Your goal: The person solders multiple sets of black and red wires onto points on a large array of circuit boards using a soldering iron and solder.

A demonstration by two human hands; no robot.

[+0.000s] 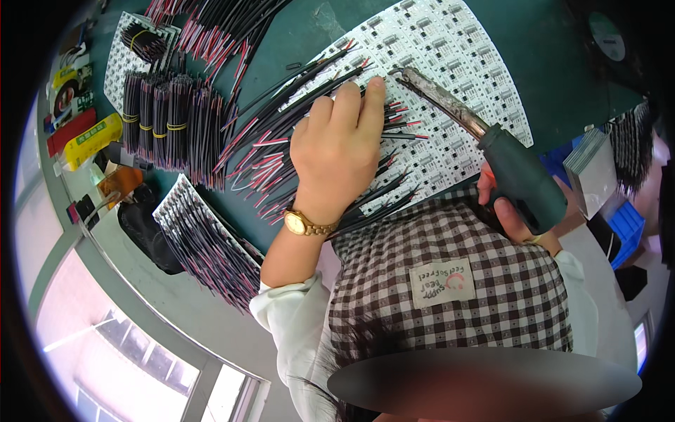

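My left hand [336, 144], with a gold watch [298, 224] on the wrist, lies over a white circuit board panel [450, 67] printed with many small repeated circuits. Its fingers are bent and close together at a black wire [355, 72], whose bare end shows just beyond the fingertips; the thumb is hidden. Many more black-sheathed wires with red and white ends [264, 158] spread under and beside this hand. In my right hand [511, 219] is a soldering iron [524, 179] with a dark handle. Its worn metal tip points at the panel, close to my left fingertips but apart from them.
Bundles of black wires [158, 126] tied with yellow bands stand at the left on the green mat [302, 32]. A wired panel [211, 246] lies nearer me. Loose wires [218, 32] lie at the back. Blue bins [622, 232] stand at the right; a yellow package [93, 142] is far left.
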